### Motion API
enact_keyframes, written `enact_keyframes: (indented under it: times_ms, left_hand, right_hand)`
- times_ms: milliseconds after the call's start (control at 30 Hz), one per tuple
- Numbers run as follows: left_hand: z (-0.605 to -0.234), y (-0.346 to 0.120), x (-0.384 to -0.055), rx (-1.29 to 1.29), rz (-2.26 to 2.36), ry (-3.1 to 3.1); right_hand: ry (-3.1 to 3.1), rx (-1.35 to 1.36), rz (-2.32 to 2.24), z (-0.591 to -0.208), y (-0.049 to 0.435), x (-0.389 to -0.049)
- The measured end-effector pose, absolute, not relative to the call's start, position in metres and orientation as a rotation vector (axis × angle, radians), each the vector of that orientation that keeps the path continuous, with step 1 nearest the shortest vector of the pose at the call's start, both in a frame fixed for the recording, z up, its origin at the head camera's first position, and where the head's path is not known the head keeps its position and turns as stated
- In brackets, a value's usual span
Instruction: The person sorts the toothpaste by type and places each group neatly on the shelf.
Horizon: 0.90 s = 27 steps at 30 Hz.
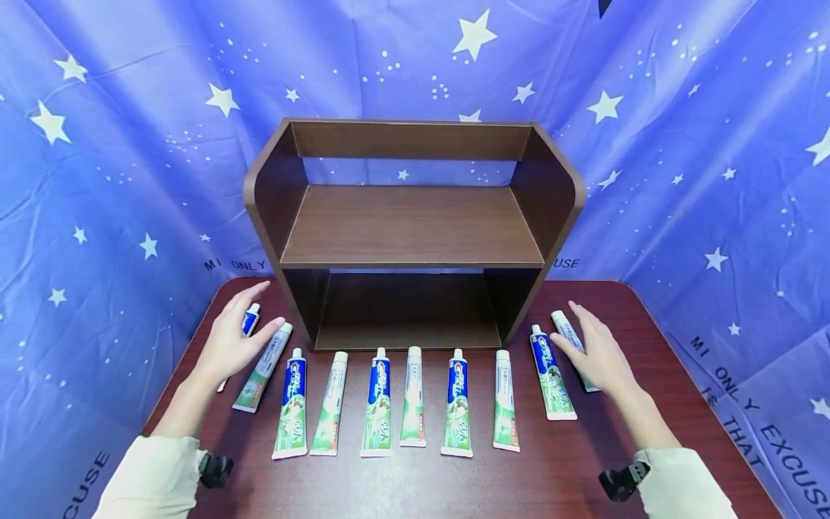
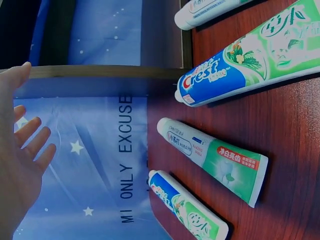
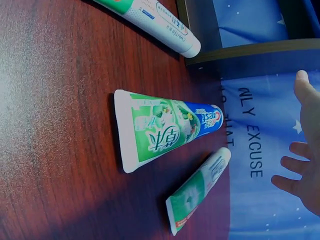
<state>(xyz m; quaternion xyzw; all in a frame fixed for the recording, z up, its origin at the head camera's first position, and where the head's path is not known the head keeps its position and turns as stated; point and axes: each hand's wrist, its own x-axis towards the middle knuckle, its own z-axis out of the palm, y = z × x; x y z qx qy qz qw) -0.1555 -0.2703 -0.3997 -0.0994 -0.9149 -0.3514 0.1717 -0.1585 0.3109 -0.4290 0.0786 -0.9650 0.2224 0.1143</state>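
Note:
My left hand (image 1: 230, 342) hovers over the left end of a row of toothpaste tubes, fingers spread and holding nothing. It partly covers a blue-and-green Crest tube (image 1: 249, 321); a white-and-green toothpaste tube (image 1: 264, 369) lies beside its thumb. Over the row's right end hangs my right hand (image 1: 601, 353), its fingers apart and nothing in them. Close to that thumb lies another Crest tube (image 1: 552, 376), and a white-and-green tube (image 1: 567, 333) is partly hidden behind the hand. In the wrist views, both the left hand (image 2: 20, 165) and the right hand (image 3: 309, 150) appear above the tubes.
Several more toothpaste tubes (image 1: 376, 411), of both kinds, line the dark red table (image 1: 519, 486) between the hands, caps pointing away. Behind them stands a brown two-tier shelf (image 1: 415, 227). A blue star-patterned curtain (image 1: 162, 166) surrounds the table's back and sides.

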Motion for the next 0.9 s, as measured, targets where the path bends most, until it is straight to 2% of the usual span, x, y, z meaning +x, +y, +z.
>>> enact_keyframes:
  times_ms: [900]
  left_hand:
    - [-0.398,-0.259,-0.166,-0.179,-1.235,-2.607]
  right_hand:
    - [-2.934,0.124,0.655,-0.455,0.341,-0.160]
